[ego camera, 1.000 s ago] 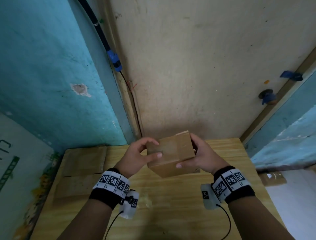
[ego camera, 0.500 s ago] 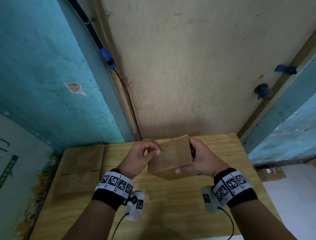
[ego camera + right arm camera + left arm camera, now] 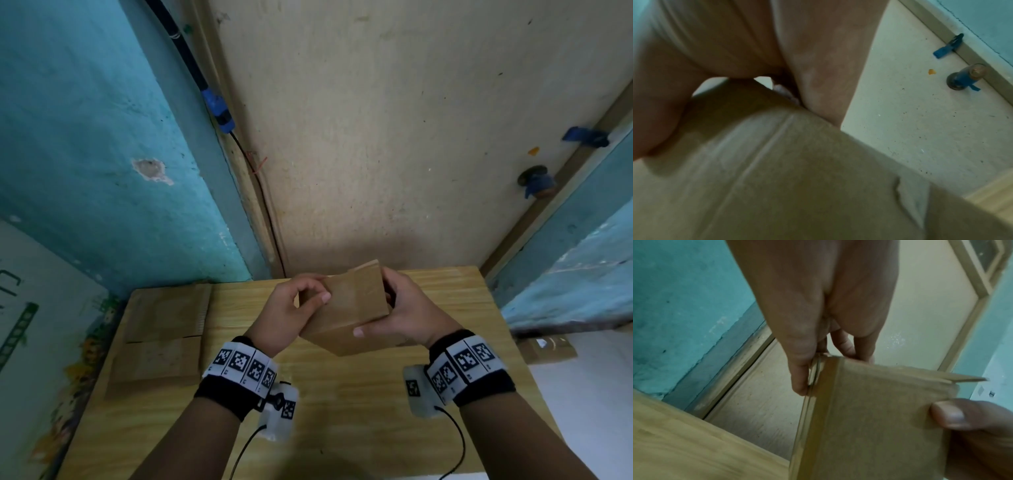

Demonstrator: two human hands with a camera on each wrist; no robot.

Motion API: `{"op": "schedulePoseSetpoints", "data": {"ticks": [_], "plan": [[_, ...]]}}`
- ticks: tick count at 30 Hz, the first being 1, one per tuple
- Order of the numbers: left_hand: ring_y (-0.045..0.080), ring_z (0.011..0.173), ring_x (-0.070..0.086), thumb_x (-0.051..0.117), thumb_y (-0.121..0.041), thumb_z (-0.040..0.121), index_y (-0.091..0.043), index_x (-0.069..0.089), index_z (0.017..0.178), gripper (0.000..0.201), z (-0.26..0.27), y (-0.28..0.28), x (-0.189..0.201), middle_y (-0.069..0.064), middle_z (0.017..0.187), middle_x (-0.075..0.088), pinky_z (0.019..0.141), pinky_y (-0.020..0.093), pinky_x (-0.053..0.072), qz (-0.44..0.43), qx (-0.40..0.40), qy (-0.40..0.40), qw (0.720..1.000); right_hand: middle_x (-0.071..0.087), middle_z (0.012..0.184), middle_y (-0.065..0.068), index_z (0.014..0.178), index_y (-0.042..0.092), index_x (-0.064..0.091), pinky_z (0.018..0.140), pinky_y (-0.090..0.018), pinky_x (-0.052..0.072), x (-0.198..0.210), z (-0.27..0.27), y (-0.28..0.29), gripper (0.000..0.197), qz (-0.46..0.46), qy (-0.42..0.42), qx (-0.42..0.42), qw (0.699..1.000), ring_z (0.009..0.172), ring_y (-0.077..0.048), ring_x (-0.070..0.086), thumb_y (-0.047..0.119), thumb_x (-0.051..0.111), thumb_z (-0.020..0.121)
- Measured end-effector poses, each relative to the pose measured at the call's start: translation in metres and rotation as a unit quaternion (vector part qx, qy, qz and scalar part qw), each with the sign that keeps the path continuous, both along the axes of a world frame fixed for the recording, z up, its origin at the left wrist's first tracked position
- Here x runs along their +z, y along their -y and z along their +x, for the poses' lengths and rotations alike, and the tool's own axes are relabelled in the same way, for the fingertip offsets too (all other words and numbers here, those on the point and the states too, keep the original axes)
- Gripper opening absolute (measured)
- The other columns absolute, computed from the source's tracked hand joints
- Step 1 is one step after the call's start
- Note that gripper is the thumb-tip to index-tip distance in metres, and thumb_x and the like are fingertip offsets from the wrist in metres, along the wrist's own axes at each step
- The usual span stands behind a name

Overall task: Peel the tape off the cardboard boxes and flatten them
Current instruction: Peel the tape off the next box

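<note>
Small cardboard box point(image 3: 346, 308) held tilted above wooden table point(image 3: 342, 411), closed; contents not visible. Right hand point(image 3: 407, 315) clamps its right side, thumb on front face. Left hand point(image 3: 291, 308) pinches box's upper left edge. Flattened cardboard point(image 3: 161, 335) lies on table's left.

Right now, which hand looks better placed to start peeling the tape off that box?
Probably the left hand: its fingertips already pinch at the cardboard box edge, while the right hand is wrapped around the box, steadying it above the table.
</note>
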State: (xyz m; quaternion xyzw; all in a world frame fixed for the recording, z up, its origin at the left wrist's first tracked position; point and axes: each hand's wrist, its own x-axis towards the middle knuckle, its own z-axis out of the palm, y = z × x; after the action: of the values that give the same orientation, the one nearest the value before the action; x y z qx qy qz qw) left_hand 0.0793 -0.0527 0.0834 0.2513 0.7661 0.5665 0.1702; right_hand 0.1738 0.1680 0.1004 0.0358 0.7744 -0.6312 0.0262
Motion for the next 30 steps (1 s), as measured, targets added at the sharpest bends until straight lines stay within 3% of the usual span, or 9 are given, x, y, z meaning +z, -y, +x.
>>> {"op": "schedulePoseSetpoints", "data": {"ticks": [2,4,8,12,16,20,24,27,30], "plan": [[0.001,0.109,0.06,0.066,-0.011,0.093,-0.013,0.069,0.084,0.01,0.002,-0.001,0.0,-0.008,0.118,0.066,0.092,0.024,0.041,-0.016,0.005,0.016,1.0,0.073,0.119,0.006,0.129,0.017,0.061,0.087,-0.019,0.055,-0.001,0.0,0.001,0.084,0.001,-0.002,0.002,1.0,0.113,-0.006,0.068,-0.002,0.098,0.056],[0.008,0.111,0.061,0.063,-0.012,0.095,-0.013,0.065,0.09,0.006,0.001,-0.002,-0.004,-0.005,0.118,0.067,0.092,0.027,0.045,0.005,0.022,0.021,1.0,0.073,0.118,0.006,0.129,0.016,0.061,0.086,-0.017,0.054,-0.002,0.0,0.001,0.083,0.001,-0.007,-0.001,1.0,0.112,-0.004,0.068,-0.003,0.097,0.057],[0.015,0.112,0.063,0.065,-0.026,0.093,-0.014,0.063,0.091,0.012,0.0,0.0,-0.004,-0.004,0.117,0.07,0.096,0.034,0.05,0.037,0.037,0.003,0.999,0.073,0.118,0.005,0.128,0.015,0.061,0.085,-0.016,0.054,0.0,-0.001,0.0,0.082,0.0,-0.013,-0.003,1.0,0.111,-0.004,0.068,-0.004,0.097,0.056],[0.007,0.111,0.062,0.06,-0.012,0.097,-0.007,0.062,0.085,0.013,-0.001,-0.001,0.0,-0.011,0.12,0.068,0.089,0.026,0.048,0.011,0.027,-0.035,0.999,0.073,0.118,0.008,0.126,0.019,0.063,0.087,-0.019,0.055,0.002,-0.002,0.001,0.082,0.0,-0.012,-0.002,1.0,0.113,-0.005,0.068,-0.002,0.098,0.055],[0.008,0.118,0.056,0.056,-0.011,0.098,-0.011,0.058,0.083,0.015,-0.001,0.001,0.003,-0.012,0.128,0.059,0.096,0.026,0.044,-0.009,0.028,-0.118,0.993,0.073,0.116,0.01,0.124,0.021,0.063,0.085,-0.017,0.054,0.002,-0.001,0.005,0.08,0.001,-0.015,-0.01,1.0,0.111,-0.004,0.068,0.002,0.099,0.055],[0.011,0.116,0.046,0.06,-0.013,0.095,-0.018,0.059,0.084,0.012,0.001,0.003,0.009,-0.019,0.112,0.063,0.099,0.029,0.037,-0.055,0.048,-0.205,0.976,0.074,0.117,0.007,0.124,0.02,0.064,0.086,-0.018,0.054,0.001,-0.001,0.006,0.081,0.002,-0.015,-0.015,1.0,0.11,-0.004,0.068,0.004,0.1,0.054],[0.013,0.109,0.048,0.068,-0.022,0.09,-0.022,0.063,0.085,0.007,-0.004,0.007,0.015,-0.02,0.096,0.062,0.092,0.034,0.035,-0.144,0.021,-0.323,0.935,0.075,0.115,0.007,0.122,0.021,0.066,0.09,-0.027,0.055,-0.006,0.002,0.007,0.076,-0.001,-0.016,-0.028,0.999,0.111,-0.009,0.069,0.007,0.1,0.056],[0.004,0.105,0.057,0.07,-0.021,0.09,-0.023,0.067,0.095,0.006,-0.006,0.007,0.013,-0.018,0.114,0.064,0.089,0.023,0.043,-0.101,-0.023,-0.24,0.965,0.074,0.117,0.006,0.125,0.019,0.065,0.092,-0.026,0.054,-0.008,0.003,0.003,0.079,0.0,-0.023,-0.036,0.999,0.113,-0.009,0.068,0.007,0.1,0.056],[0.004,0.112,0.054,0.066,-0.021,0.094,-0.022,0.071,0.121,0.027,-0.001,0.006,0.007,-0.018,0.133,0.058,0.093,0.014,0.041,-0.09,-0.009,-0.215,0.972,0.074,0.117,0.005,0.125,0.017,0.065,0.091,-0.019,0.053,-0.007,0.001,0.002,0.078,0.004,-0.032,-0.036,0.999,0.113,-0.007,0.068,0.004,0.099,0.056]]}}
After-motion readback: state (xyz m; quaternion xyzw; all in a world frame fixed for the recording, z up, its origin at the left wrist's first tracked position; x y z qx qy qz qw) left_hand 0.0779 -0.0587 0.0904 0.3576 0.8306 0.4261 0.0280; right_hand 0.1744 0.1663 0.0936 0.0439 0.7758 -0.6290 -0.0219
